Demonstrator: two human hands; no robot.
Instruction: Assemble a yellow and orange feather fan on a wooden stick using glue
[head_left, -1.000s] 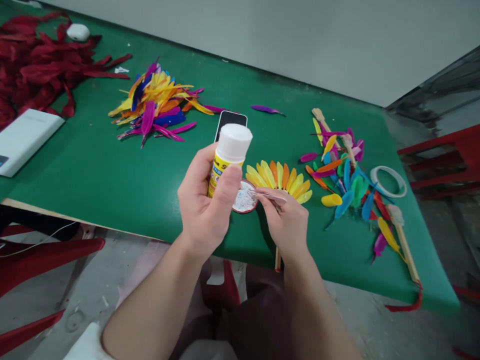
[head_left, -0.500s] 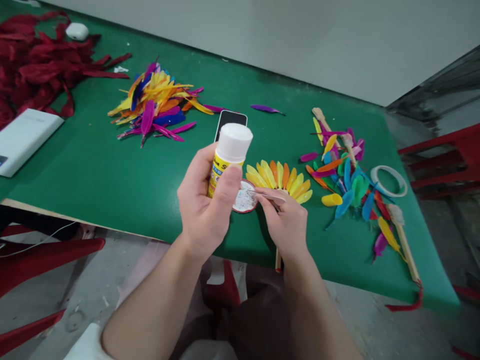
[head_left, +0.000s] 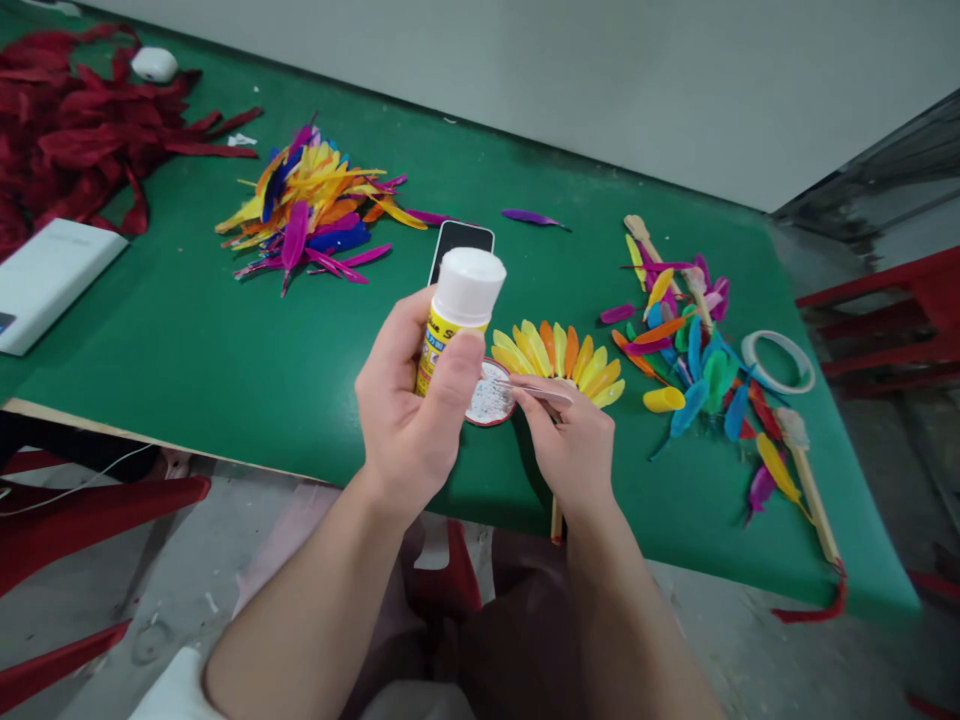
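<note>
My left hand (head_left: 416,400) is wrapped round a glue stick (head_left: 461,305) with a yellow label and a white end on top. In my right hand (head_left: 570,435), fingers pinch slim pinkish tweezers (head_left: 544,393), whose tips point left over a small round dish (head_left: 491,393). That dish has a red rim and a white, speckled face; the left thumb and the glue stick hide part of it. Just beyond the right hand lies a fan of yellow and orange feathers (head_left: 559,350), partly covered by the fingers. A wooden stick (head_left: 556,522) shows below it at the table's front edge.
Loose coloured feathers (head_left: 319,200) are heaped at back left, beside dark red cloth strips (head_left: 82,130). A phone (head_left: 461,238) lies behind the glue stick. To the right are scattered feathers (head_left: 701,350), a tape roll (head_left: 778,362), a yellow cap (head_left: 664,401) and a wooden-handled piece (head_left: 810,490).
</note>
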